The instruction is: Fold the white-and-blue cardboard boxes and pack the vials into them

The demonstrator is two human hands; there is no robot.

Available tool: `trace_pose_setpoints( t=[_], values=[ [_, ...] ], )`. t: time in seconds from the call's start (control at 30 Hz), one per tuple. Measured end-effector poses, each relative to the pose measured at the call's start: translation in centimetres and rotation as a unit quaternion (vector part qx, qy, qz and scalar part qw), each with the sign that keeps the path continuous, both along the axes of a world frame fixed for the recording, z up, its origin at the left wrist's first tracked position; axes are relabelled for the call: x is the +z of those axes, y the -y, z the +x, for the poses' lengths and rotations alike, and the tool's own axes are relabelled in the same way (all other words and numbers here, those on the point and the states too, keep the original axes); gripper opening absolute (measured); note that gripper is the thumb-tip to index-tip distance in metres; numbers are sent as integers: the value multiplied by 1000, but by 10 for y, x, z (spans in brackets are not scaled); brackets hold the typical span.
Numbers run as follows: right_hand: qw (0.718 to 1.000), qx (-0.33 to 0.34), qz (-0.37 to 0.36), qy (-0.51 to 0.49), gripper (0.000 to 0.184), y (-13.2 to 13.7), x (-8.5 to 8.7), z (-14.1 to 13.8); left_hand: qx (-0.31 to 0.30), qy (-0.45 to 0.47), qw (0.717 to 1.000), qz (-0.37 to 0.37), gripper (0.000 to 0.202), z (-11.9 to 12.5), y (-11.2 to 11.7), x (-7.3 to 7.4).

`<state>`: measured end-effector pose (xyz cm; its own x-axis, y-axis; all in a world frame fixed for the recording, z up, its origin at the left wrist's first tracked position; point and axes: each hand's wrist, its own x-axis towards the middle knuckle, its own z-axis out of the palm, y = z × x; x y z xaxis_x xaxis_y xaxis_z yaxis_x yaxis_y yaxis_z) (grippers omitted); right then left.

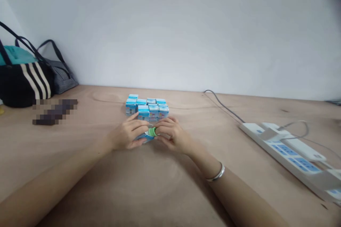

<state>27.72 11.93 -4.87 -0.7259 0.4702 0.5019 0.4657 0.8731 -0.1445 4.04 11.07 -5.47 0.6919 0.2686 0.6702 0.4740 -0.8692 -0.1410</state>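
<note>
My left hand (128, 135) is closed around a small blue box (145, 137) that lies low over the wooden table (165, 184). My right hand (173, 134) pinches a small green object (152, 132) at the box's open end, fingertips meeting those of the left hand. Just beyond both hands stands a cluster of several small blue and white boxes (147, 108), packed side by side in two rows. A silver bracelet (217, 174) circles my right wrist.
Long white power strips (287, 152) with blue sockets lie at the right, a grey cable (223, 105) running back to the wall. A black striped bag (25, 78) stands at the far left, with a blurred dark object (54, 111) in front of it.
</note>
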Motion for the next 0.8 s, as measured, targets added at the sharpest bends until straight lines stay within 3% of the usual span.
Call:
trace_pose_setpoints(
  t=[0.23,0.37,0.57,0.67,0.8],
  values=[
    [1000,-13,3,8,8,2,5,5,4,-78,995,58,8,9,12,10],
    [1000,-9,-15,-14,9,3,-5,-5,30,-93,995,36,10,8,12,13],
    [997,-35,-74,5,6,-4,-19,-6,23,-70,997,-28,27,5,-4,-14],
    [994,-62,-84,15,6,-9,-15,2,33,-69,995,-59,31,7,-7,-24],
    [993,-84,-77,36,10,-15,-5,12,41,-64,993,-87,31,7,-7,-26]
  ],
)
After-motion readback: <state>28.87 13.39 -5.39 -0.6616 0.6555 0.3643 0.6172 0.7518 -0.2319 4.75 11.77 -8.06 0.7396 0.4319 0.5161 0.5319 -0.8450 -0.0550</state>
